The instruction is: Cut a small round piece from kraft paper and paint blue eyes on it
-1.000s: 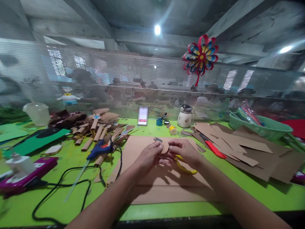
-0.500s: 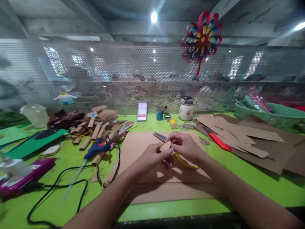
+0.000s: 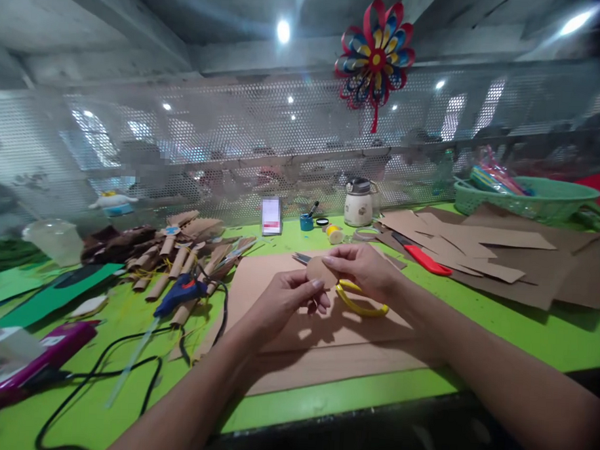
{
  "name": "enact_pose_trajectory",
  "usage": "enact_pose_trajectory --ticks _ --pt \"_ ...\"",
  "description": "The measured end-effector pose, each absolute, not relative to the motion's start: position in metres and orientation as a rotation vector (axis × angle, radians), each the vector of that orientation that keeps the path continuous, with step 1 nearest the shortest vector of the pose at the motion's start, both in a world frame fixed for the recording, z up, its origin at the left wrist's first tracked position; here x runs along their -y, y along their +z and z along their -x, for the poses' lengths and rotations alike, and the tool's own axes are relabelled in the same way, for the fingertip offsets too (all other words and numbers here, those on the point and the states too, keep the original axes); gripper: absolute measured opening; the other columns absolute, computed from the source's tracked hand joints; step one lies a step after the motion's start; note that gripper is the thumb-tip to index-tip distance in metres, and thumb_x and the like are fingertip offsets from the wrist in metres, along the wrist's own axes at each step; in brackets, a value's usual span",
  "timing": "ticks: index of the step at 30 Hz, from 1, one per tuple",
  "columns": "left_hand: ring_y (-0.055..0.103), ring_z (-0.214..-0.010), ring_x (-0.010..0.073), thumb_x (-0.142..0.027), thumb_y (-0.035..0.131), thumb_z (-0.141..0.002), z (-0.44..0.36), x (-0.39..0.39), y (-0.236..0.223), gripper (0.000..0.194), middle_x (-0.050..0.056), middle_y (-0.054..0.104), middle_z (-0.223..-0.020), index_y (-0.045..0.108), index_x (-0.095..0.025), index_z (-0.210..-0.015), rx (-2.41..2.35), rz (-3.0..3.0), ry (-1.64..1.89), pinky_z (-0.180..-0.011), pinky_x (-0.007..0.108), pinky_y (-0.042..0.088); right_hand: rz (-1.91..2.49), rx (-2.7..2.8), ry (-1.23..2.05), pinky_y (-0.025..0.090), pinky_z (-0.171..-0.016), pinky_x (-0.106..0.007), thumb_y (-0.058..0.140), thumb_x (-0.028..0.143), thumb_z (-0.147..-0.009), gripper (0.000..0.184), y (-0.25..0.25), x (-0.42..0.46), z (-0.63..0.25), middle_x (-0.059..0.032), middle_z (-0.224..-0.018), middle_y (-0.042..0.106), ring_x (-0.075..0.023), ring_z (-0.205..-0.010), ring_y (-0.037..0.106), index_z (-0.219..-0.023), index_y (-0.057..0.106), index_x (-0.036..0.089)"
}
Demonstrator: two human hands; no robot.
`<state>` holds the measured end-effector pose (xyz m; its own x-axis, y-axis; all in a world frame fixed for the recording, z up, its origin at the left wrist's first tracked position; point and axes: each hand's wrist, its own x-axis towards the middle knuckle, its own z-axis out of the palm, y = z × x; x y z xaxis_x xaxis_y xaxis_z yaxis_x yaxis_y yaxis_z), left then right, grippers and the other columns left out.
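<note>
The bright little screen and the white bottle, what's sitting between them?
In the head view, a blue pot with a dark stick in it, then a round disc, then a yellow spool a bit nearer you.

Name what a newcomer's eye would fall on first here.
Most likely the red, blue and yellow flower, high up and right of centre against the perforated screen. Next, perhaps the left hand and right hand, meeting at a small brown piece in the middle, with yellow-handled scissors just below. The bright red handle on the right, by the brown strips, would probably come third.
</note>
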<state>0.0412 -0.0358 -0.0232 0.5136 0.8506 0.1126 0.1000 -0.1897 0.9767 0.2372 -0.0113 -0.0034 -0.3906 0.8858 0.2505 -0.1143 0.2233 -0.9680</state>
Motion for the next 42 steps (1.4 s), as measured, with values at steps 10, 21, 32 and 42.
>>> enact_pose_trajectory --ticks 10,21,32,42 --pt "0.063 -0.076 0.0144 -0.041 0.06 -0.095 -0.04 0.037 -0.034 0.027 0.002 0.065 -0.09 0.064 -0.014 -0.097 -0.779 -1.678 0.74 -0.071 0.033 0.055 0.811 1.631 1.218 0.037 -0.055 -0.026 0.076 0.042 -0.07 0.032 0.004 0.015 -0.237 0.0032 -0.057 0.054 -0.0101 -0.055 0.047 -0.065 0.061 0.015" --pt "0.062 -0.075 0.0138 -0.037 0.062 -0.094 -0.037 0.032 -0.03 0.023 0.002 0.064 -0.09 0.063 -0.014 -0.097 -0.875 -1.655 0.819 -0.069 0.031 0.055 0.803 1.734 1.246 0.032 -0.052 -0.025 0.077 0.036 -0.071 0.031 0.006 0.015 -0.24 0.0046 -0.053 0.05 -0.0082 -0.052 0.041 -0.056 0.059 0.015" --pt "0.064 -0.082 0.016 -0.038 0.061 -0.094 -0.037 0.028 -0.032 0.026 0.005 0.065 -0.1 0.062 -0.015 -0.107 -0.947 -1.586 0.97 -0.073 0.034 0.056 0.854 1.693 1.297 0.041 -0.055 -0.027 0.064 0.067 -0.079 0.054 -0.002 0.006 -0.241 -0.0006 -0.055 0.057 -0.0111 -0.052 0.049 -0.06 0.061 0.016" --pt "0.064 -0.089 0.0183 -0.038 0.061 -0.094 -0.035 0.027 -0.031 0.029 0.006 0.064 -0.107 0.061 -0.015 -0.111 -0.823 -1.501 0.988 -0.078 0.037 0.056 0.846 1.871 1.274 0.036 -0.056 -0.027 0.071 0.052 -0.079 0.041 -0.004 0.011 -0.243 0.0008 -0.059 0.057 -0.0116 -0.057 0.049 -0.063 0.061 0.016"
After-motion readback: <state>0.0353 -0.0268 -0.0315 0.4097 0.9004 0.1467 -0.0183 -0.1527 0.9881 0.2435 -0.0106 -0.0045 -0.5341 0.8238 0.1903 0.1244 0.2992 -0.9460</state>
